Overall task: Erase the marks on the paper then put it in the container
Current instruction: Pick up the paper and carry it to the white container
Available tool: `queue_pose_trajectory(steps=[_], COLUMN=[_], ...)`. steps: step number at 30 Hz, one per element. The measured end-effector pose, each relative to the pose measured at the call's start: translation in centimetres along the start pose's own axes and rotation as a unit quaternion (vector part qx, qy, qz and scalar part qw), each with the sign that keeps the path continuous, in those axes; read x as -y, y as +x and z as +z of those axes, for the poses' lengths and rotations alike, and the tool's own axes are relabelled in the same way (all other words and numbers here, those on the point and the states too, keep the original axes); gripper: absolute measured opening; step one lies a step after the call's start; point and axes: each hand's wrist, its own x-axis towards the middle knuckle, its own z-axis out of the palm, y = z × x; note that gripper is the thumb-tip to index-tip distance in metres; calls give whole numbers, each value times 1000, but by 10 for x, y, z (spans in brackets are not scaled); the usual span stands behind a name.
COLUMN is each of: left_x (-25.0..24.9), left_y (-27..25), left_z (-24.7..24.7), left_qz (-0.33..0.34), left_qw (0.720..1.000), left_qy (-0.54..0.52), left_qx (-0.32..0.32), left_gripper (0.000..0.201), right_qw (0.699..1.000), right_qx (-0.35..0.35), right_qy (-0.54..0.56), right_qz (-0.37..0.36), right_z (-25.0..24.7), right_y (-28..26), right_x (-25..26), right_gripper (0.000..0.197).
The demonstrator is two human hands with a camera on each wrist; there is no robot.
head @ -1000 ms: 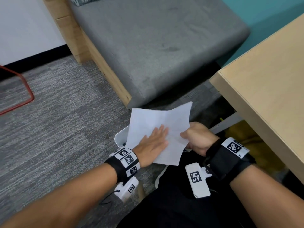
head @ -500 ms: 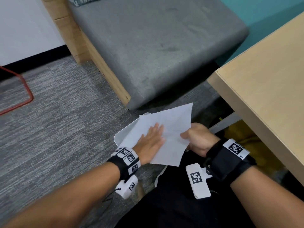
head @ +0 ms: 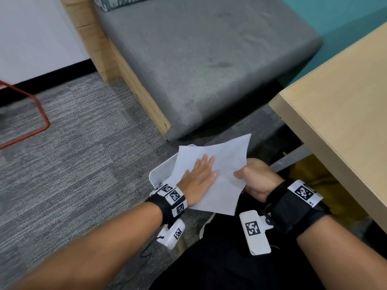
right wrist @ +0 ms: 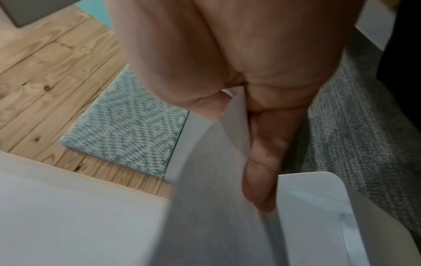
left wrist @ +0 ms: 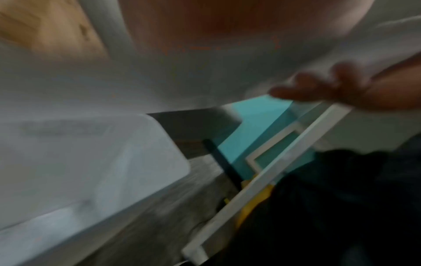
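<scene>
A white sheet of paper hangs tilted over a white plastic container that stands on the carpet by my knees. My left hand lies flat on top of the sheet, fingers straight. At the sheet's right edge my right hand pinches the paper between thumb and fingers. The right wrist view shows the container's rim just under the sheet. In the blurred left wrist view the container sits below the paper. No marks show on the visible side.
A grey cushioned bench with a wooden frame stands ahead. A light wooden table fills the right side, its white leg close to my right hand. A red metal frame lies on the grey carpet at left.
The paper has shifted right and tilted, uncovering more of the container's left rim. Both hands have stayed on the sheet.
</scene>
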Motion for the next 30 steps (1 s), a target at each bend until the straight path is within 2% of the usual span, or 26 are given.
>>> queue_pose_trajectory(steps=[2,3,4,5,8,10,11,12,15,17,19,22,24,25,27,29,30], left_x=[31,42,48,47,17,-2,-1,4,37,52,48,14,-9,-12,1,23,31], left_y=[5,5,4,1,-14,-23,-23,-22,-18,-19,-22,-31,-34,-32,-27,-23,-23], left_z=[2,-1,-5,-9,-14,-11,-6,-4,-7,-15,-21,-23,-15,-9,-2,-5,-9], left_qz=[-111,-148,-155,-129,46,116,113,80,-97,-146,-105,48,105,93,-17,-140,-170], left_qw=[992,986,985,989,997,992,992,995,986,978,987,995,992,993,994,979,975], left_qy=[64,78,77,67,48,55,53,51,108,132,118,82,68,64,79,121,125], left_qx=[23,22,7,-14,-50,-19,12,38,78,72,33,-36,-7,24,76,84,72], left_gripper=[68,70,71,71,66,63,63,64,73,74,75,74,69,68,71,77,77], right_qw=[1000,1000,1000,1000,1000,999,999,1000,1000,1000,1000,999,999,999,999,999,999], right_qx=[-9,-10,-11,-12,-19,-11,-4,0,-2,-6,-9,-19,-19,-14,-11,-12,-13], right_qy=[3,6,8,10,23,31,32,28,24,29,20,24,41,47,48,38,33], right_qz=[1,3,3,3,10,2,-1,-2,-2,0,6,13,7,3,0,1,2], right_z=[-6,-9,-13,-14,-14,-12,-11,-11,-14,-19,-22,-18,-13,-12,-13,-18,-21], right_y=[-2,-3,-3,-3,-4,-5,-6,-8,-10,-10,-8,-6,-7,-8,-10,-11,-11], right_x=[1,2,1,1,1,2,4,6,8,8,5,2,3,4,6,7,7], right_gripper=[39,38,37,37,37,38,38,37,35,37,39,39,39,38,37,36,37])
